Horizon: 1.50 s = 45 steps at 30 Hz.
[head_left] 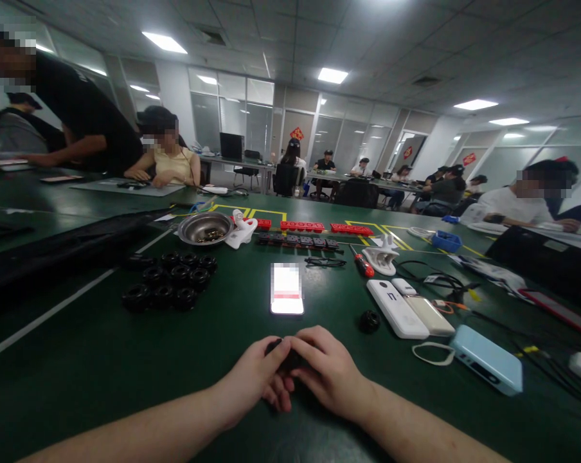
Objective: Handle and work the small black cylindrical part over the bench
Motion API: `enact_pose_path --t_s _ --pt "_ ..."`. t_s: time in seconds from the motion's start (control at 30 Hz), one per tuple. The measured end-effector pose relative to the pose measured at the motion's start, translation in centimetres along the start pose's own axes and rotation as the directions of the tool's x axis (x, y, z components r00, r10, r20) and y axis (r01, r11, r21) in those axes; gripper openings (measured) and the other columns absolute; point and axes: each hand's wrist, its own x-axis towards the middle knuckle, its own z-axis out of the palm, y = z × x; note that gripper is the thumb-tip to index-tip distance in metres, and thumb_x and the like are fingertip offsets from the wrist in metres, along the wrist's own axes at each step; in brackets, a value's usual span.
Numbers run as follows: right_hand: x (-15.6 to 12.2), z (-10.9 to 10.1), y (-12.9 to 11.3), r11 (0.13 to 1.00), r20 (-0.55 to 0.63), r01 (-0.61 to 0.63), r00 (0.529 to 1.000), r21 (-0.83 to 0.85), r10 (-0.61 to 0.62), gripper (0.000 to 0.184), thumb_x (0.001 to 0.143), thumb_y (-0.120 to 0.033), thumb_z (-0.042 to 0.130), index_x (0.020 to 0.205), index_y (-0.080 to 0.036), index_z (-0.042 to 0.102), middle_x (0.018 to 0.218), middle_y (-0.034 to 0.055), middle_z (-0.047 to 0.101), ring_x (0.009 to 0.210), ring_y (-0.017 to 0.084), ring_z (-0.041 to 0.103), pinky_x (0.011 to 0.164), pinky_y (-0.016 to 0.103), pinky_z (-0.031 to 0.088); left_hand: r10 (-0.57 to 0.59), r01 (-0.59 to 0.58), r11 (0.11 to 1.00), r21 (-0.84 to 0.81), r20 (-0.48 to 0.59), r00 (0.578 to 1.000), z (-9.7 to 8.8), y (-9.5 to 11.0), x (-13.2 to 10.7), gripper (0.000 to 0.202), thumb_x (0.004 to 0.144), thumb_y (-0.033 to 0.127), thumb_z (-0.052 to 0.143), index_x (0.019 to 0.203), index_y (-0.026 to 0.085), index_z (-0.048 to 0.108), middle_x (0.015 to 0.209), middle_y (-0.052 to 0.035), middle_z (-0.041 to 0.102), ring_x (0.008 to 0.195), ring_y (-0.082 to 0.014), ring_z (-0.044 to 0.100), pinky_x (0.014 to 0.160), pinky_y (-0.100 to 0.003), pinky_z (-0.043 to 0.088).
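Near the table's front edge, my left hand (258,374) is closed around a small black part (292,363), thumb on top and fingers curled beneath. My right hand (333,374) meets it from the other side, its fingers bent over the same part. Fingers cover most of the part, so its full shape is hidden. Just beyond the hands lies a lit phone (287,303). A single black round part (369,321) sits to the right, and a group of black ring-shaped parts (162,296) stands to the left.
Behind the phone are a metal bowl (187,238) of small brass-coloured pieces, red racks (303,226), a black strip (297,242) and a screwdriver (366,265). White power bank (396,312), blue device (488,360) and cables lie right. People sit around.
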Motion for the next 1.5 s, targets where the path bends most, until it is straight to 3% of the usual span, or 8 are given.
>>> enact_pose_path --t_s 0.1,0.2,0.37,0.53,0.7,0.97,1.27,1.5 --pt "0.0 0.0 0.0 0.998 -0.011 -0.039 0.999 0.039 0.040 0.041 0.083 -0.020 0.045 0.124 -0.021 0.038 0.110 0.0108 0.050 0.096 0.022 0.049 0.080 0.036 0.043 0.036 -0.037 0.999 -0.031 -0.034 0.999 0.1 -0.1 -0.1 0.048 0.067 0.059 0.052 0.087 0.017 0.041 0.050 0.0056 0.054 0.034 -0.0086 0.053 0.034 -0.017 0.038" --pt "-0.2 0.0 0.2 0.982 -0.076 -0.128 0.987 0.136 0.139 0.053 0.080 -0.037 0.051 0.126 -0.018 0.033 0.108 0.0116 0.051 0.095 0.023 0.051 0.080 0.039 0.044 0.116 -0.115 0.993 0.020 -0.030 0.993 0.1 -0.2 -0.2 0.045 0.067 0.052 0.057 0.090 0.017 0.041 0.055 0.0047 0.055 0.035 -0.0081 0.052 0.035 -0.017 0.036" --pt "-0.3 -0.1 0.5 0.971 0.003 -0.183 0.983 0.153 0.185 0.042 0.080 -0.049 0.047 0.105 -0.016 0.050 0.082 0.0067 0.058 0.073 0.019 0.054 0.065 0.033 0.044 0.287 -0.272 0.940 0.205 -0.049 0.957 -0.7 0.3 -0.4 0.037 0.062 0.032 0.069 0.089 0.016 0.049 0.079 0.0008 0.054 0.048 -0.0070 0.053 0.046 -0.021 0.043" --pt "-0.2 0.1 0.9 0.961 0.021 -0.228 0.974 0.156 0.227 0.032 0.081 -0.044 0.048 0.091 -0.015 0.056 0.073 0.0048 0.058 0.066 0.017 0.054 0.059 0.029 0.043 0.251 -0.241 0.940 0.240 -0.009 0.968 -1.5 -0.2 0.3 0.040 0.062 0.040 0.068 0.088 0.015 0.050 0.072 0.0021 0.054 0.045 -0.0076 0.052 0.042 -0.019 0.039" --pt "-0.2 0.2 0.8 0.973 0.020 -0.186 0.983 0.136 0.185 0.034 0.082 -0.028 0.050 0.114 -0.016 0.046 0.084 0.0062 0.061 0.075 0.017 0.056 0.068 0.031 0.045 0.230 -0.229 0.954 0.192 0.021 0.973 -1.6 -0.3 0.7 0.047 0.070 0.056 0.052 0.087 0.012 0.049 0.058 0.0019 0.055 0.041 -0.0095 0.052 0.040 -0.019 0.037" --pt "-0.4 0.5 0.9 0.929 0.028 -0.284 0.958 0.236 0.286 0.037 0.080 -0.040 0.050 0.109 -0.017 0.048 0.082 0.0050 0.060 0.070 0.017 0.057 0.063 0.029 0.047 0.253 -0.251 0.944 0.215 0.018 0.967 -1.5 -0.1 0.7 0.038 0.068 0.044 0.061 0.088 0.013 0.049 0.064 0.0032 0.054 0.040 -0.0060 0.048 0.040 -0.018 0.035" --pt "-0.1 0.2 0.6 0.983 -0.012 -0.130 0.991 0.132 0.133 0.032 0.082 -0.025 0.051 0.113 -0.019 0.046 0.091 0.0070 0.059 0.081 0.018 0.056 0.069 0.029 0.047 0.190 -0.193 0.962 0.194 0.032 0.981 -1.7 -0.1 0.9 0.041 0.071 0.051 0.053 0.085 0.013 0.049 0.056 0.0031 0.055 0.038 -0.0079 0.050 0.039 -0.018 0.034" --pt "-0.3 0.1 0.7 0.933 0.038 -0.304 0.952 0.192 0.302 0.032 0.080 -0.037 0.052 0.105 -0.018 0.049 0.088 0.0058 0.058 0.076 0.018 0.056 0.067 0.031 0.046 0.213 -0.217 0.953 0.213 0.042 0.976 -1.6 -0.1 0.8 0.039 0.071 0.045 0.057 0.091 0.014 0.050 0.062 0.0038 0.054 0.042 -0.0078 0.050 0.042 -0.019 0.037"
